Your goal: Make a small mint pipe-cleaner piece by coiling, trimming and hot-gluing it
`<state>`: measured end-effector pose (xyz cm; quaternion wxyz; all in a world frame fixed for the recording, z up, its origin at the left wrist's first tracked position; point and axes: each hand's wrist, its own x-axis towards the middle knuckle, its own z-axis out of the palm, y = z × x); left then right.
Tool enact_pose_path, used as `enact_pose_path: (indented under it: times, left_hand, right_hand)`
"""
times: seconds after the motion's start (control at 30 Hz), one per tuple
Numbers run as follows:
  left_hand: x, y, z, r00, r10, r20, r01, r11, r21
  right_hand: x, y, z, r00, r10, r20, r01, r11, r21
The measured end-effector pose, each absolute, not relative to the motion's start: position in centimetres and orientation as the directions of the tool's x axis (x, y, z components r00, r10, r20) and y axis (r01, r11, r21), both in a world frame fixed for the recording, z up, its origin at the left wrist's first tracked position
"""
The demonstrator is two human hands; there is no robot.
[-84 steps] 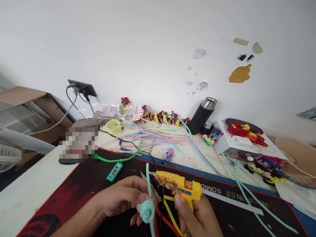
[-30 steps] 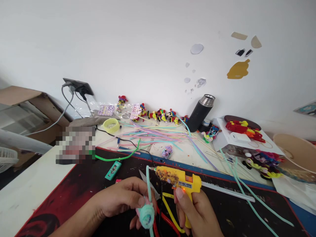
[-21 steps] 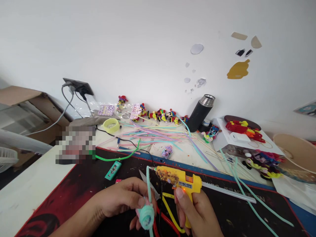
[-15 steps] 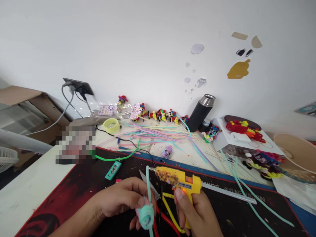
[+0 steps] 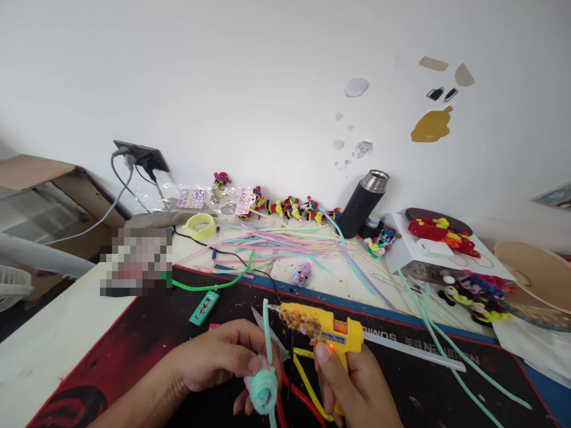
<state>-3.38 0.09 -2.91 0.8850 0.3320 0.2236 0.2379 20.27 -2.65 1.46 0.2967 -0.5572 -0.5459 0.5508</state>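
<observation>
Between the fingers of my left hand [image 5: 227, 356] is a small coiled pipe-cleaner piece [image 5: 263, 389], mint green with some pink. One mint pipe-cleaner end [image 5: 266, 327] stands up from it, and another hangs below. My right hand [image 5: 357, 380] is wrapped round the handle of a yellow glue gun [image 5: 328, 326] with brown stains on its barrel and a glowing orange light. The gun's metal nozzle is at the upright pipe-cleaner end, close to or touching it. A translucent glue stick [image 5: 414, 351] sticks out of the gun's back.
Scissors [image 5: 270, 333], a yellow pipe cleaner [image 5: 310, 380] and red ones lie behind my hands on a dark mat [image 5: 147, 356]. Several pastel pipe cleaners [image 5: 276, 241] cover the back. A black flask [image 5: 363, 205] leans near the wall; a teal lighter-like item [image 5: 204, 307] lies left.
The glue gun has shifted very slightly left, its nozzle closer to the upright pipe-cleaner end. My left hand and the coiled piece are almost still.
</observation>
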Motion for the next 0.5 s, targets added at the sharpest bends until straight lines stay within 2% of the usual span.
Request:
enact_pose_path:
  times: [0.5]
  left_hand:
    - [-3.44, 0.05, -3.11, 0.812, 0.543, -0.216, -0.259, 0.666, 0.699]
  right_hand:
    - [20.25, -2.56, 1.55, -0.174, 0.947, -0.269, 0.28, -0.215, -0.936]
